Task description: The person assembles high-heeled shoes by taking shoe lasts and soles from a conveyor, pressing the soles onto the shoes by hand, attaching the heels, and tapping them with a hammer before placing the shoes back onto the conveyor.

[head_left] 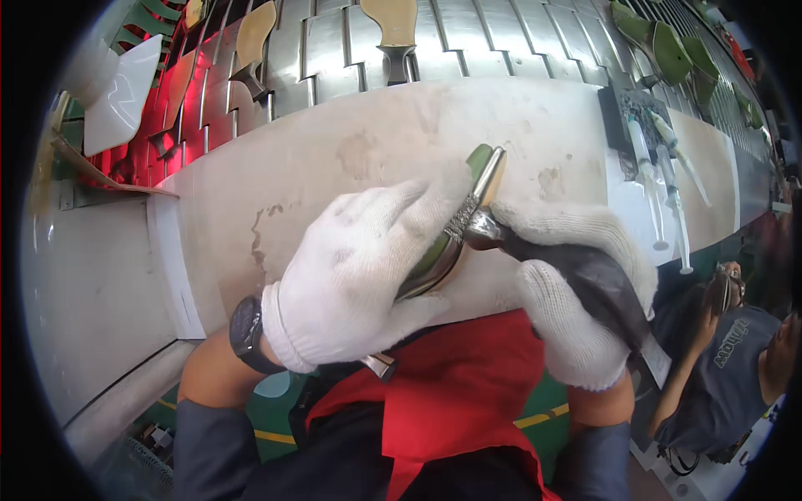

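Fingers of the left hand, in a white knit glove, curl around a green high-heeled shoe, clamping it upside down with its toe pointing away over the worn pale worktable and its thin metal heel poking out below the palm near a black wristwatch. Just to the right, the right hand, gloved the same, wraps tightly around the dark handle of a hammer whose head meets the shoe's glittery sole edge. With the left fingertips so close to that contact point, a glancing blow could catch them, or mar the trim if the shoe twists in the grip. Farther right, syringes lie on the table, with a conveyor of shoe lasts behind and another person seated at the right edge.
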